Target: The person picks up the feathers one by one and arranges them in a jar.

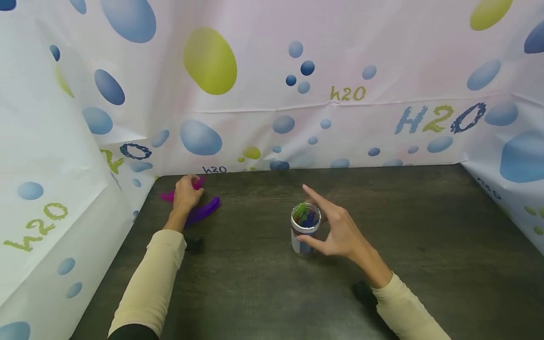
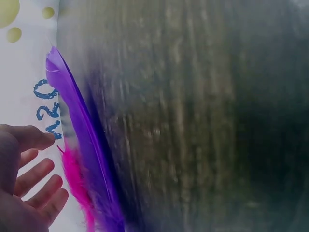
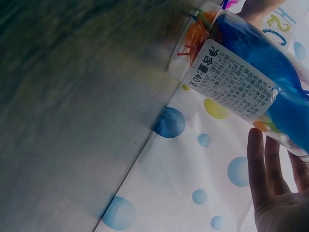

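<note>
At the far left of the table, my left hand point(image 1: 187, 192) reaches over a pink feather point(image 1: 167, 196). In the left wrist view its thumb and fingers are apart, with the fluffy pink feather close beside the fingertips. A long purple feather point(image 1: 205, 212) lies just to the right of that hand. Near the middle stands a clear jar point(image 1: 302, 244), upright and without a lid, holding blue, green and orange feather-like pieces. My right hand point(image 1: 340, 231) is spread beside it, thumb in front and fingers behind; straight fingertips reach the jar's side in the right wrist view.
The dark wooden table point(image 1: 255, 293) meets a white sheet point(image 1: 255, 94) with blue and green dots at its back and sides. A white printed label point(image 3: 231, 79) is on the jar's side.
</note>
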### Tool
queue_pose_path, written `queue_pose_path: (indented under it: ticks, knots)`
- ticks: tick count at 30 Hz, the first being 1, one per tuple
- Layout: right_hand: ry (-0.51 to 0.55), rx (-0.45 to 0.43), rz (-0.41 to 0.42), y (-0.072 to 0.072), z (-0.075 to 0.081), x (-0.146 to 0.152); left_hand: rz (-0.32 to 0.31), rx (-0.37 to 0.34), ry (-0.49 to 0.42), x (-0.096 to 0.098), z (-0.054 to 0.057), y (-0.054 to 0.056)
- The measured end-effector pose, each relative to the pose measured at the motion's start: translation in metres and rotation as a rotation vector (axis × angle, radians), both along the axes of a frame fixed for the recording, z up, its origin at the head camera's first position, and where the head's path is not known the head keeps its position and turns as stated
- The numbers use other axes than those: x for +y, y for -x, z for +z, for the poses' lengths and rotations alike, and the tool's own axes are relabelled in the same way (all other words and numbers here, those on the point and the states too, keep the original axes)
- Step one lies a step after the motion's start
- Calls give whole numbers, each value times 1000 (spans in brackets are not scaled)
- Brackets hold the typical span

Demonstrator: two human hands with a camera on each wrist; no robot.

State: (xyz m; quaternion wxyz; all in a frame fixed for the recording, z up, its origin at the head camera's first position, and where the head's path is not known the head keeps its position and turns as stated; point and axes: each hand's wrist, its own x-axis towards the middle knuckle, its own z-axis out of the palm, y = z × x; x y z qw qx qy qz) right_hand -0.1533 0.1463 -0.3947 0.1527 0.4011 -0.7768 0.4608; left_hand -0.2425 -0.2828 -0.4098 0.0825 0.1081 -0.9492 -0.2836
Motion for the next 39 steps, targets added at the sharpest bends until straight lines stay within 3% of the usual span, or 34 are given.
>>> queue_pose_path:
  ticks: [7,13,19,28,39]
  knots:
    - [0,7,-2,1,-2,0,-16,4,52,-2,-2,10]
    - [-1,10,-4,0,-1,0,-16,8,82,-2,3,17]
    - [-6,3,-5,-1,2,1,-21,-28,109,-4,3,23]
    - [-12,-2,-10,-2,1,1,-6,-75,115,-9,-2,24]
    - [-11,-1,-5,-1,1,0,-19,-9,101,-7,-5,24]
